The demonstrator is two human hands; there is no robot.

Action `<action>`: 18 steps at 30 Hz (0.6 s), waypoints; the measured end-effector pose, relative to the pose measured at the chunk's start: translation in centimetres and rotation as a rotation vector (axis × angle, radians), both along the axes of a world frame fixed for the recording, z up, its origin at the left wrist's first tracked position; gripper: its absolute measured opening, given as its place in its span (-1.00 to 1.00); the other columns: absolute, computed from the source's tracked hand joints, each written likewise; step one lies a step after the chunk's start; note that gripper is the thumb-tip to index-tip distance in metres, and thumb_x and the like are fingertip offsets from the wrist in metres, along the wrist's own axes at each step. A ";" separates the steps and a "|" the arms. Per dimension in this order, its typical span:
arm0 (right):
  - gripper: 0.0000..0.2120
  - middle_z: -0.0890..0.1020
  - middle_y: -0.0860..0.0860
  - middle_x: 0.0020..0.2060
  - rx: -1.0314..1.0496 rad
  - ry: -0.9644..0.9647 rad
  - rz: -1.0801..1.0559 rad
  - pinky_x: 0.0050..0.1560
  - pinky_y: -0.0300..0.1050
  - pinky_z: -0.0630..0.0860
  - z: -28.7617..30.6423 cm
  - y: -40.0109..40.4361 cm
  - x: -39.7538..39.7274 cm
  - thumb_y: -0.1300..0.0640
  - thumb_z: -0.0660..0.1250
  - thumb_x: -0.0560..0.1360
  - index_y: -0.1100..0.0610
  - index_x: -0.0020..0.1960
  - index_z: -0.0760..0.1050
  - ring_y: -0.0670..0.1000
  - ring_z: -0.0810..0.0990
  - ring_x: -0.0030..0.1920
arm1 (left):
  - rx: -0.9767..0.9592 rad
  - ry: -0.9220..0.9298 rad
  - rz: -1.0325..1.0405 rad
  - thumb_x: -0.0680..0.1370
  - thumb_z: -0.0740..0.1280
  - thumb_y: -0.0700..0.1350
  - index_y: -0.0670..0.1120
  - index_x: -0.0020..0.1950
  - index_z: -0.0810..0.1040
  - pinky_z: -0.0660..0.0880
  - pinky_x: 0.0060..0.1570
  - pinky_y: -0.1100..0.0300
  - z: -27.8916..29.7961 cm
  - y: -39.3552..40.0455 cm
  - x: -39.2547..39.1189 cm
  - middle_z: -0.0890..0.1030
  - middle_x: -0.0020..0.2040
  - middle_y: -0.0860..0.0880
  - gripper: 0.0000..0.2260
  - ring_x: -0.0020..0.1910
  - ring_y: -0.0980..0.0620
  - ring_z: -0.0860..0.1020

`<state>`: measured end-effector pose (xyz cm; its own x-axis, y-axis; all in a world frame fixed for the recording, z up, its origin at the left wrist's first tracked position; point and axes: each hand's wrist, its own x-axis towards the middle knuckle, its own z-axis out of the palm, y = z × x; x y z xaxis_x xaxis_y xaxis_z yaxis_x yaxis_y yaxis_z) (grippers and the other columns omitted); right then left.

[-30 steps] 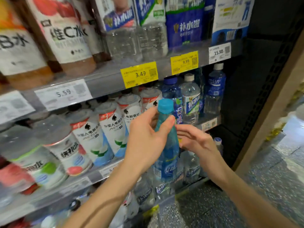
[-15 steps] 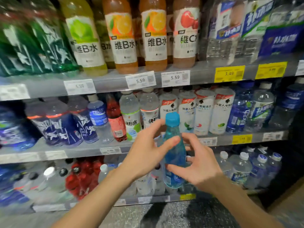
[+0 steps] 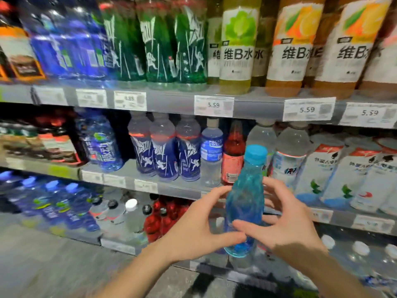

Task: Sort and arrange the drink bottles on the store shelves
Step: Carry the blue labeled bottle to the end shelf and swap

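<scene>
I hold a translucent blue bottle (image 3: pixel 245 203) with a light blue cap upright in front of the shelves, at the height of the middle shelf's edge. My left hand (image 3: pixel 193 229) grips its left side, thumb across the lower front and index finger by the shoulder. My right hand (image 3: pixel 287 229) curls round its right side, thumb on the front and fingers behind. Beyond it the middle shelf (image 3: pixel 184 188) carries dark blue sports bottles (image 3: pixel 165 155), a small white-capped blue-label bottle (image 3: pixel 211 151) and a red bottle (image 3: pixel 233 155).
Green bottles (image 3: pixel 159 44) and vitamin-water bottles (image 3: pixel 238 46) fill the top shelf. White-labelled bottles (image 3: pixel 322 173) stand at the middle right. The bottom shelf has blue bottles (image 3: pixel 64 203), red bottles (image 3: pixel 165 216) and clear ones (image 3: pixel 361 254). Grey floor (image 3: pixel 53 265) lies at the lower left.
My view has swung left along the shelves and the blue bottle came with it. My right hand has closed in from beside the bottle to hold its right side.
</scene>
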<state>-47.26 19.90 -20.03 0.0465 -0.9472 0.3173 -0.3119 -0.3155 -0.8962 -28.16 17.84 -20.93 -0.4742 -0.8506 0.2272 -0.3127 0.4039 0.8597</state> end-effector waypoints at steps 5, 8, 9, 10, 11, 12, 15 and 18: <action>-0.30 0.66 -0.30 -0.01 -0.004 -0.072 0.030 -0.20 -0.26 0.64 -0.7 -2.1 3.6 0.39 0.66 0.15 -0.10 0.13 0.49 -0.25 0.67 0.00 | -0.014 0.091 0.078 0.39 0.61 -0.17 0.06 0.42 0.37 0.52 0.25 0.08 -1.6 -1.4 2.1 0.61 0.24 0.13 -0.31 0.23 0.15 0.59; -0.30 0.69 -0.23 0.00 -0.019 -0.106 0.020 -0.16 -0.15 0.67 -1.0 -3.1 5.3 0.40 0.65 0.14 -0.19 0.07 0.51 -0.19 0.69 -0.01 | -0.026 0.127 0.128 0.38 0.60 -0.19 0.10 0.38 0.41 0.57 0.17 0.08 -1.8 -2.2 3.0 0.63 0.19 0.14 -0.34 0.17 0.16 0.62; -0.30 0.69 -0.20 0.01 -0.024 -0.109 0.021 -0.13 -0.09 0.68 -1.1 -3.3 5.8 0.39 0.65 0.15 -0.22 0.05 0.52 -0.16 0.70 0.00 | -0.046 0.119 0.144 0.37 0.60 -0.18 0.11 0.37 0.41 0.58 0.15 0.08 -1.8 -2.5 3.5 0.64 0.18 0.15 -0.35 0.16 0.16 0.62; -0.29 0.70 -0.18 0.02 -0.027 -0.111 0.019 -0.11 -0.02 0.68 -1.1 -3.5 6.2 0.38 0.65 0.15 -0.25 0.04 0.52 -0.13 0.70 0.01 | -0.066 0.106 0.149 0.37 0.61 -0.16 0.14 0.37 0.42 0.58 0.14 0.07 -1.8 -2.8 3.9 0.64 0.18 0.17 -0.34 0.15 0.16 0.62; -0.29 0.70 -0.17 0.03 -0.030 -0.112 0.014 -0.08 0.04 0.68 -1.1 -3.8 6.5 0.36 0.66 0.15 -0.27 0.05 0.52 -0.12 0.70 0.02 | -0.081 0.080 0.137 0.35 0.62 -0.12 0.17 0.37 0.40 0.58 0.14 0.06 -1.7 -3.2 4.3 0.63 0.19 0.19 -0.32 0.16 0.18 0.61; -0.29 0.69 -0.17 0.03 -0.029 -0.111 0.009 -0.05 0.09 0.67 -1.1 -4.0 6.7 0.35 0.67 0.15 -0.27 0.05 0.51 -0.12 0.70 0.03 | -0.095 0.018 0.113 0.33 0.63 -0.06 0.22 0.39 0.36 0.57 0.16 0.06 -1.4 -3.5 4.8 0.61 0.21 0.23 -0.27 0.18 0.22 0.60; -0.30 0.68 -0.22 0.03 -0.021 -0.105 -0.004 0.00 0.12 0.66 -1.2 -4.5 7.0 0.31 0.67 0.16 -0.28 0.07 0.51 -0.15 0.68 0.05 | -0.214 -0.357 0.088 0.25 0.60 0.18 0.35 0.47 0.12 0.47 0.25 0.14 -1.0 -4.9 6.5 0.45 0.37 0.35 -0.07 0.32 0.30 0.44; -0.32 0.66 -0.25 0.05 -0.033 -0.091 -0.043 0.00 0.07 0.66 -1.4 -5.1 6.8 0.26 0.67 0.16 -0.23 0.11 0.50 -0.19 0.66 0.06 | -0.350 -0.615 0.124 0.25 0.48 0.36 0.21 0.57 0.05 0.37 0.35 0.12 -1.1 -6.6 7.7 0.27 0.51 0.26 0.00 0.48 0.22 0.28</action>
